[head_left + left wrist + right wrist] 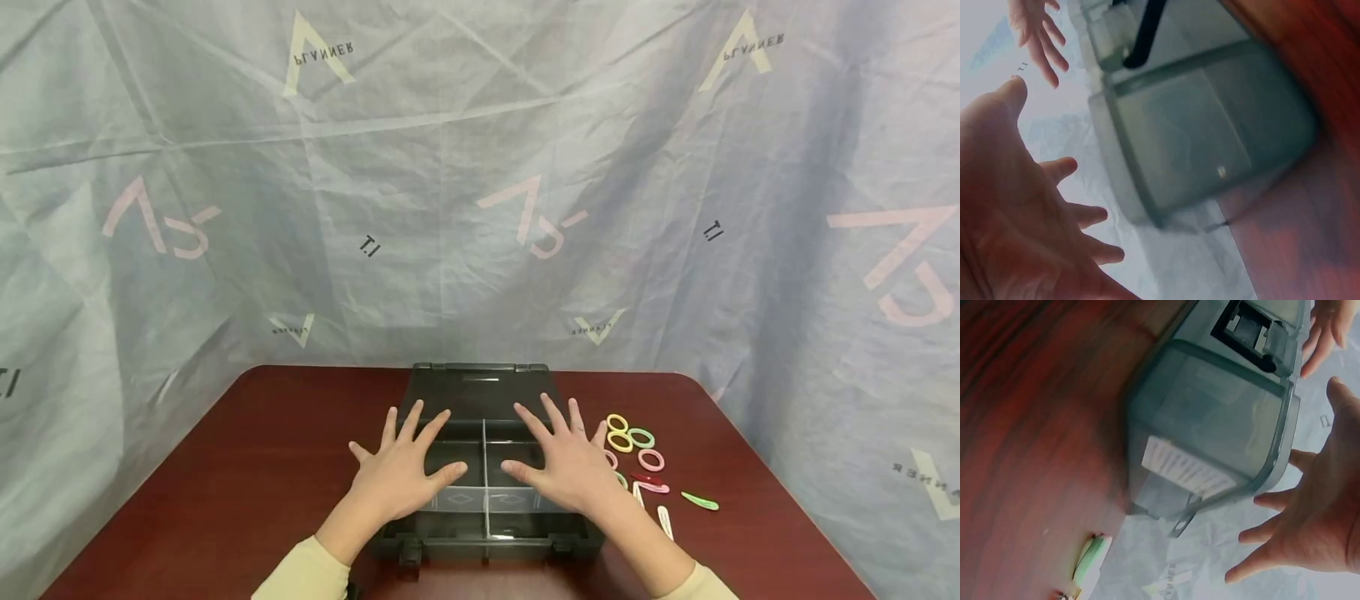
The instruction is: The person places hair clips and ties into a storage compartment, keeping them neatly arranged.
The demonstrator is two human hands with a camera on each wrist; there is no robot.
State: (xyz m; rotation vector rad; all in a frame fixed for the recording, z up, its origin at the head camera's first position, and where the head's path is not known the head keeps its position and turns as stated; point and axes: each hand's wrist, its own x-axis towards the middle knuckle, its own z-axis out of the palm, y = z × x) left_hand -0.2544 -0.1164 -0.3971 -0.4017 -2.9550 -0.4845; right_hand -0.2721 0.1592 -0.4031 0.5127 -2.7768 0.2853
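A dark translucent plastic storage case (487, 550) lies on the table with its lid (480, 398) laid back away from me. Clear dividers (485, 454) split its inside into several compartments, with no contents showing. Over the left side of the case is my left hand (397, 471), palm down, fingers spread and holding nothing. My right hand (570, 471) mirrors it over the right side, also spread and bare. Both wrist views show the hands raised above the rim, apart from the case. A black latch (1247, 334) and a white printed label (1188, 465) appear in the right wrist view.
Right of the case lie several hair ties, among them a yellow one (619, 451) and a pink one (652, 469). Nearer me are hair clips: green (700, 501), pink (654, 488) and white (665, 522). A grey printed cloth (442, 183) hangs behind the dark red table (285, 442).
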